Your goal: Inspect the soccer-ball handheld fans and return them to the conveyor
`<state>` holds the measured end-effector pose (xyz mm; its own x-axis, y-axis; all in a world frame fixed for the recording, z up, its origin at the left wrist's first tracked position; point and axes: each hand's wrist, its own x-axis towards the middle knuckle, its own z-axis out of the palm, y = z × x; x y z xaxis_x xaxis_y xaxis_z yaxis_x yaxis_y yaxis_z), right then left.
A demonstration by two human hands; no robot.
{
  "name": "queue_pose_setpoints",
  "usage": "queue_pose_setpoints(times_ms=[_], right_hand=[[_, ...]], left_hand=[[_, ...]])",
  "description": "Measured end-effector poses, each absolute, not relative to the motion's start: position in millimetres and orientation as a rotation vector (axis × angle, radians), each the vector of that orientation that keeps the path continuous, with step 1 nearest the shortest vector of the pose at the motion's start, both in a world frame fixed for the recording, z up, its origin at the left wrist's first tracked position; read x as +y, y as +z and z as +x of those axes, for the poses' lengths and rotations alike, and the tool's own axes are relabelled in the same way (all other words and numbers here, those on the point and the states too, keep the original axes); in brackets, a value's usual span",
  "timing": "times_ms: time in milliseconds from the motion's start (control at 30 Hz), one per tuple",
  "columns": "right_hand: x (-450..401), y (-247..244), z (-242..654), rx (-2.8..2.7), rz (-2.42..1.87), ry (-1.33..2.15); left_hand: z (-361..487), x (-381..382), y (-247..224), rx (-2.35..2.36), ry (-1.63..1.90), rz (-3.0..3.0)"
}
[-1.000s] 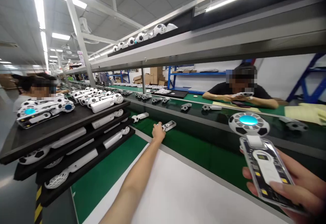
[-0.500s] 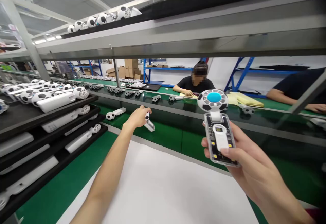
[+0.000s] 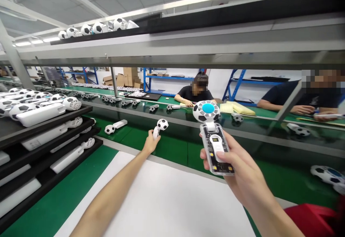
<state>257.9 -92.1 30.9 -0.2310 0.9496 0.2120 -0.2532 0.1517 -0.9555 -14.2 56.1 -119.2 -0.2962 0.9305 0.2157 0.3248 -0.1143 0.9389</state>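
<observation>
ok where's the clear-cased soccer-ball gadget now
Right of centre in the head view, the clear-cased soccer-ball gadget is held in the right hand, right of the left hand.

we note the left hand (image 3: 152, 142) gripping a soccer-ball-headed device (image 3: 162, 124). we observe the right hand (image 3: 240, 162) holding a clear-cased unit (image 3: 215, 144) with a blue disc (image 3: 207, 108). we record stacked black trays (image 3: 8, 129) at left, bearing white devices (image 3: 40, 114).
</observation>
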Motion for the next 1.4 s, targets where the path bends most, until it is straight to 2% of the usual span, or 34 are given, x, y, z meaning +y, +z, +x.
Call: queue_pose_setpoints(times_ms=[167, 500, 700, 833, 1100, 1400], right_hand=[[-93, 31, 259, -1.263, -0.744, 1.352], [-95, 34, 260, -1.227, -0.716, 1.224], [-96, 37, 260, -1.215, -0.705, 1.244], [-96, 37, 259, -1.204, -0.681, 1.271], [-96, 33, 257, -1.273, -0.639, 1.262], [-98, 33, 257, -1.296, -0.639, 1.252]], left_hand=[[4, 56, -100, 1.340, 1.448, 1.113], [44, -25, 13, 0.632, 1.371, 1.080], [44, -62, 35, 0.221, 1.171, 0.932], [46, -72, 40, 0.182, 1.153, 0.974], [62, -88, 45, 0.447, 1.362, 1.239], [72, -97, 45, 0.435, 1.318, 1.244]])
